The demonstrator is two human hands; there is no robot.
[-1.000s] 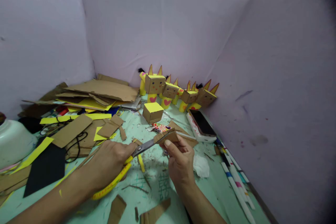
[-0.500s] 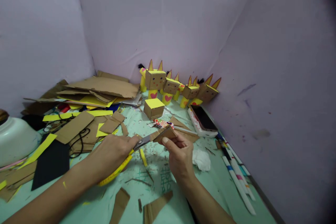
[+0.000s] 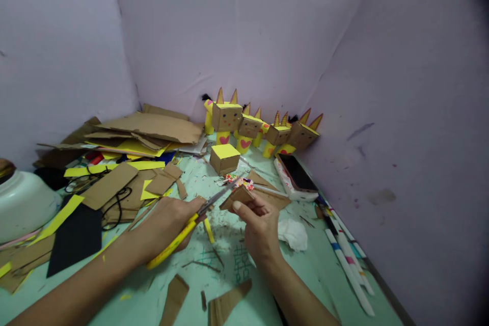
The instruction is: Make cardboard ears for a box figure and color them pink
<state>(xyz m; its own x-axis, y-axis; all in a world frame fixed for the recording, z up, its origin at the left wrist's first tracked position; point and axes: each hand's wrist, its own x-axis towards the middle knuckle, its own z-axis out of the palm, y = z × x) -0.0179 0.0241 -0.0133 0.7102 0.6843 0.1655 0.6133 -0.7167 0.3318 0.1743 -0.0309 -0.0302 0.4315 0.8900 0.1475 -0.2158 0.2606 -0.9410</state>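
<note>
My left hand (image 3: 164, 224) grips yellow-handled scissors (image 3: 191, 226) whose metal blades point up and right toward a small brown cardboard piece (image 3: 237, 197). My right hand (image 3: 260, 229) pinches that piece between thumb and fingers above the green table (image 3: 229, 265). The blade tips sit at the piece's upper left edge. A thin yellow strip (image 3: 208, 230) lies on the table between my hands.
Cardboard and yellow paper sheets (image 3: 148, 130) pile at the back left. Several cardboard figures (image 3: 263, 130) stand along the back wall, with a yellow-topped box (image 3: 224, 158) in front. A phone (image 3: 296, 172) and markers (image 3: 347, 260) lie right. Cardboard scraps (image 3: 225, 305) lie near me; a white bowl (image 3: 23, 204) sits at the left.
The scissors have slid along the cardboard piece and now lie more over its left edge. Both hands shifted slightly lower and left in the view.
</note>
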